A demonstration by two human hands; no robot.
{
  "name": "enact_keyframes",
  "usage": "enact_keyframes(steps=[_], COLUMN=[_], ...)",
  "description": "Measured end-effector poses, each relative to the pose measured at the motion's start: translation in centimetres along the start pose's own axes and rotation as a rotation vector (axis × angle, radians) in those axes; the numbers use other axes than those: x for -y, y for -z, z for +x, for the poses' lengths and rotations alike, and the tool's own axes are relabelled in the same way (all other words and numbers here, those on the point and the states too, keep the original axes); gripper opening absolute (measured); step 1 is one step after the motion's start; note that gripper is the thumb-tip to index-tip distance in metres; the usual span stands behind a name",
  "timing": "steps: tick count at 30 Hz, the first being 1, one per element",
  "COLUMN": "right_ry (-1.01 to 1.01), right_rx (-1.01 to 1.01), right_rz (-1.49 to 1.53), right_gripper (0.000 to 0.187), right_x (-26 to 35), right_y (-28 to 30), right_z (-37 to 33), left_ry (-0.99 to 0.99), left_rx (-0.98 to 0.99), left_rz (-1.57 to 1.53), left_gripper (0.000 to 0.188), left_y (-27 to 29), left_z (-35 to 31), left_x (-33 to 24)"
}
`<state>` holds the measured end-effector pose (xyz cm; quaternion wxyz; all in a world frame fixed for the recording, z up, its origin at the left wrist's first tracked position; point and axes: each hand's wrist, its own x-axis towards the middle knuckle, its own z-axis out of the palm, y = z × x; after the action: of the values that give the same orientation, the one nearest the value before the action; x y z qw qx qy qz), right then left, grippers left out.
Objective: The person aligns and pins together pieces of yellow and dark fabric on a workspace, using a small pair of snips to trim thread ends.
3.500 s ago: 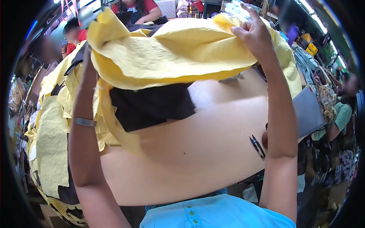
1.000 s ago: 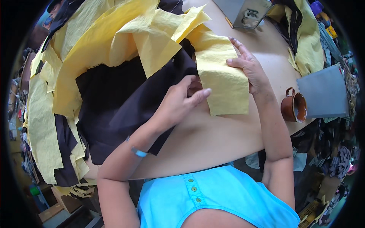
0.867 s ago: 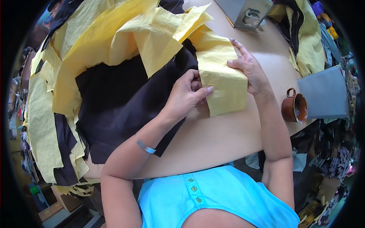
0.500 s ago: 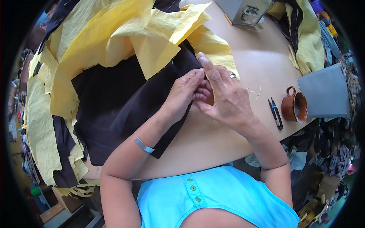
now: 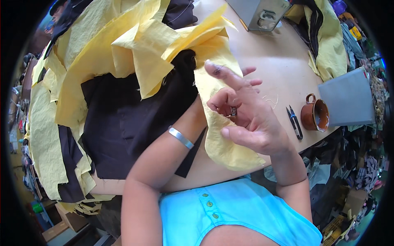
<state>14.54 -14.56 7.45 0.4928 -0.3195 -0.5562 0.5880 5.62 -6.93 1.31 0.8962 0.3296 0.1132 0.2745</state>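
My left hand [image 5: 199, 108] reaches under a loose yellow fabric flap [image 5: 217, 141], which covers its fingers, so its grip is hidden. The left forearm lies across black fabric [image 5: 119, 119]. Over the yellow flap, my right hand [image 5: 252, 117] is turned partly palm up. One marked finger points up and left, the thumb stands apart and another finger curls in. Nothing shows gripped in this hand. Crumpled yellow fabric [image 5: 141, 51] lies over the black piece beyond my hands.
To the right lie black thread snips [image 5: 294, 122], beside a brown mug [image 5: 314, 113] and a grey panel [image 5: 349, 98]. Loose thread [image 5: 271, 101] rests on the pale table [image 5: 283, 61]. A grey metal box-like object [image 5: 262, 14] stands at the far edge, near more yellow fabric [image 5: 332, 45].
My hands were close together at the black fabric's edge. Now the yellow flap has come toward me over my left hand, and my right hand has turned and sits lower.
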Motion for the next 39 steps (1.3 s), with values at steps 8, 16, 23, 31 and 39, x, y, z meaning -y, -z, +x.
enact_keyframes(steps=[8,16,23,31,39], right_ry=[0.13,0.072,-0.096,-0.103,-0.136], right_rx=[-0.107,-0.361,-0.453,-0.311,-0.299], right_rz=[0.155,0.265,0.0,-0.473,-0.555], right_gripper=[0.077,0.08,0.081,0.068,0.065], right_x=[-0.8,-5.2,-6.7,-7.2,-6.9], right_y=[0.7,-3.7,-3.3,-2.7,-2.5], right_z=[-1.5,-2.9,-6.4,-7.7,-7.4], left_ry=[-0.366,-0.694,-0.291,0.4,-0.477], left_rx=[0.168,-0.457,0.04,-0.053,0.035], left_rz=[-0.119,1.832,2.549,1.104,2.157], left_gripper=[0.032,0.027,0.032,0.035,0.025], left_y=[7.0,3.6,3.1,4.8,3.8], left_z=[0.2,-4.1,-2.9,-1.1,-1.8], left_x=[-4.3,-10.7,-9.3,-11.4,-6.8])
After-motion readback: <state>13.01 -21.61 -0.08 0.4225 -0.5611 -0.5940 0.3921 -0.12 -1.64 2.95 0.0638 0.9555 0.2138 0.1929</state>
